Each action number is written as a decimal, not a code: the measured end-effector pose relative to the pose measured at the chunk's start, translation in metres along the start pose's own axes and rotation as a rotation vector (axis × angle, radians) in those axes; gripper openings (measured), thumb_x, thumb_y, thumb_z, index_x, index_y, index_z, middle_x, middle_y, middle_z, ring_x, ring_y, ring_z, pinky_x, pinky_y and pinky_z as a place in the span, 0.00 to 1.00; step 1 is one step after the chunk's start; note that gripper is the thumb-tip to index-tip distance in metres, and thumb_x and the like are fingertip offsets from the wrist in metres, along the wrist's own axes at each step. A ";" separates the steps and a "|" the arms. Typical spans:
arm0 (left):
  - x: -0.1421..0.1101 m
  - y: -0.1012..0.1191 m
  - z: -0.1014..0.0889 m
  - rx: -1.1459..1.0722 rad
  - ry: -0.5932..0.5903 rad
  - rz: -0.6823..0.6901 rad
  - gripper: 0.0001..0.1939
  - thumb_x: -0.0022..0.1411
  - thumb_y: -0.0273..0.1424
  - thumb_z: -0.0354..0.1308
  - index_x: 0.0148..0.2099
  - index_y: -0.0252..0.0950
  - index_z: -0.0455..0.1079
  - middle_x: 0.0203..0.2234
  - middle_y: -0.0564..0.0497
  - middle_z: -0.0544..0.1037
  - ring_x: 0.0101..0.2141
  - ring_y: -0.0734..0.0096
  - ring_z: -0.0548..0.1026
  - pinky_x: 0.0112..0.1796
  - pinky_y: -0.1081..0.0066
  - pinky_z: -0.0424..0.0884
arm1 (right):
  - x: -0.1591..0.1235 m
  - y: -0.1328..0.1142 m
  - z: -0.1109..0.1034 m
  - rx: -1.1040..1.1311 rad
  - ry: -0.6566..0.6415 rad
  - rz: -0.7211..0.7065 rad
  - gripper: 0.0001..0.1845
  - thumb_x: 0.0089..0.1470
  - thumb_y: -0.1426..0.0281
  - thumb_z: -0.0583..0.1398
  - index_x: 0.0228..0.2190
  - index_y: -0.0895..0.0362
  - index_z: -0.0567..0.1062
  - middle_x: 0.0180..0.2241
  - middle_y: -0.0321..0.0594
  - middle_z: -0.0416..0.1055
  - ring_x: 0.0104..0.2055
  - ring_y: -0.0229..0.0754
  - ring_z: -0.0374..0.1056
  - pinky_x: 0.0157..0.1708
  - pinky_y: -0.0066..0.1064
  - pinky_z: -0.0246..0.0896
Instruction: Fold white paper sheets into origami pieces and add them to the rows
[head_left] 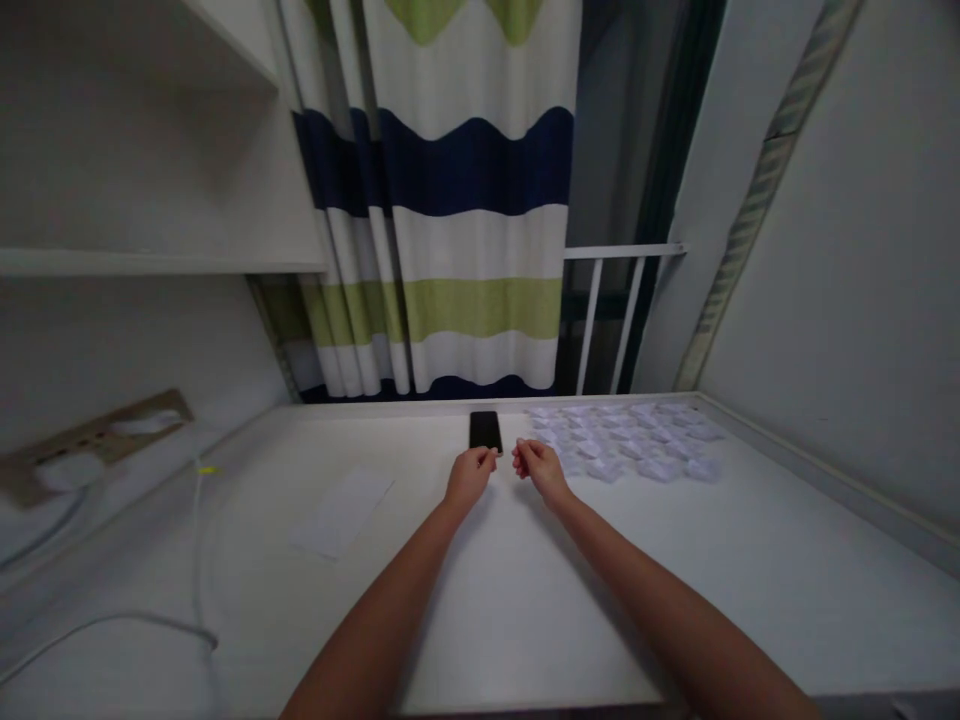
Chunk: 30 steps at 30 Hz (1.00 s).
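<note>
My left hand (471, 473) is over the middle of the white desk, its fingers closed in a pinch; whatever they hold, if anything, is too small to make out. Just beside it on the right, my right hand (541, 468) is also pinched, and its fingertips hide any small thing between them. A narrow gap separates the two hands. A black smartphone (484, 429) lies flat right behind my left hand. To the right of my right hand, several small translucent whitish packets (603, 469) lie in rows; their contents are blurred.
Thin white paper sheets (343, 512) lie left of my arms on the desk (495, 620). A power strip (97, 440) with plugs is on the left wall, and a white cable (135, 616) runs below it. A curtain (480, 240) hangs behind the desk, beside a white railing (622, 252).
</note>
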<state>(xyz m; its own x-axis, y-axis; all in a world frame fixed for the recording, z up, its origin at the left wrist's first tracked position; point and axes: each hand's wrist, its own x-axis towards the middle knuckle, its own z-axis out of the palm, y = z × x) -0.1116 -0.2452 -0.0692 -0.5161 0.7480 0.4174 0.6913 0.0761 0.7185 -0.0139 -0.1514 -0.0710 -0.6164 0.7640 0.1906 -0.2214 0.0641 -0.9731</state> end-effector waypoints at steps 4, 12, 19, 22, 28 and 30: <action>-0.019 -0.019 -0.006 -0.004 0.005 -0.068 0.18 0.57 0.37 0.43 0.18 0.35 0.59 0.13 0.56 0.62 0.20 0.75 0.62 0.25 0.74 0.54 | -0.008 0.025 0.012 -0.046 -0.020 0.025 0.23 0.37 0.50 0.56 0.16 0.58 0.65 0.10 0.30 0.60 0.11 0.30 0.54 0.12 0.23 0.49; -0.027 -0.037 0.000 -0.031 0.016 -0.114 0.18 0.55 0.37 0.43 0.17 0.35 0.59 0.13 0.55 0.62 0.21 0.75 0.62 0.27 0.74 0.56 | -0.014 0.044 0.005 -0.156 -0.112 -0.066 0.22 0.42 0.52 0.54 0.16 0.59 0.65 0.11 0.31 0.60 0.12 0.29 0.53 0.13 0.23 0.47; -0.027 -0.039 -0.002 -0.064 0.078 -0.105 0.16 0.54 0.36 0.43 0.20 0.35 0.63 0.18 0.52 0.69 0.24 0.73 0.67 0.29 0.73 0.60 | -0.018 0.041 0.005 -0.174 -0.128 -0.055 0.22 0.41 0.51 0.54 0.16 0.58 0.65 0.11 0.31 0.60 0.12 0.30 0.52 0.14 0.24 0.47; -0.024 -0.046 -0.017 -0.001 0.103 -0.073 0.12 0.54 0.35 0.45 0.27 0.34 0.67 0.23 0.51 0.73 0.28 0.71 0.69 0.32 0.72 0.63 | -0.018 0.040 0.004 -0.160 -0.138 -0.048 0.22 0.41 0.51 0.55 0.16 0.58 0.65 0.11 0.31 0.60 0.13 0.30 0.53 0.14 0.24 0.47; -0.033 -0.066 -0.084 0.434 0.227 -0.219 0.13 0.54 0.34 0.48 0.36 0.33 0.69 0.35 0.44 0.74 0.38 0.64 0.69 0.41 0.67 0.62 | -0.018 0.040 0.003 -0.124 -0.161 -0.029 0.22 0.40 0.51 0.55 0.16 0.58 0.65 0.11 0.31 0.60 0.13 0.29 0.53 0.14 0.24 0.47; -0.041 -0.073 -0.104 0.603 0.249 -0.307 0.15 0.53 0.37 0.50 0.39 0.34 0.68 0.39 0.42 0.72 0.43 0.58 0.66 0.43 0.64 0.61 | -0.018 0.040 0.004 -0.114 -0.170 -0.017 0.21 0.39 0.52 0.56 0.16 0.58 0.65 0.11 0.31 0.60 0.13 0.29 0.53 0.14 0.24 0.46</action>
<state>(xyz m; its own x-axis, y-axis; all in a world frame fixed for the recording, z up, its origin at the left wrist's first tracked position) -0.1930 -0.3501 -0.0810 -0.7821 0.4673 0.4122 0.6184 0.6635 0.4212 -0.0145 -0.1651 -0.1126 -0.7340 0.6435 0.2172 -0.1522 0.1557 -0.9760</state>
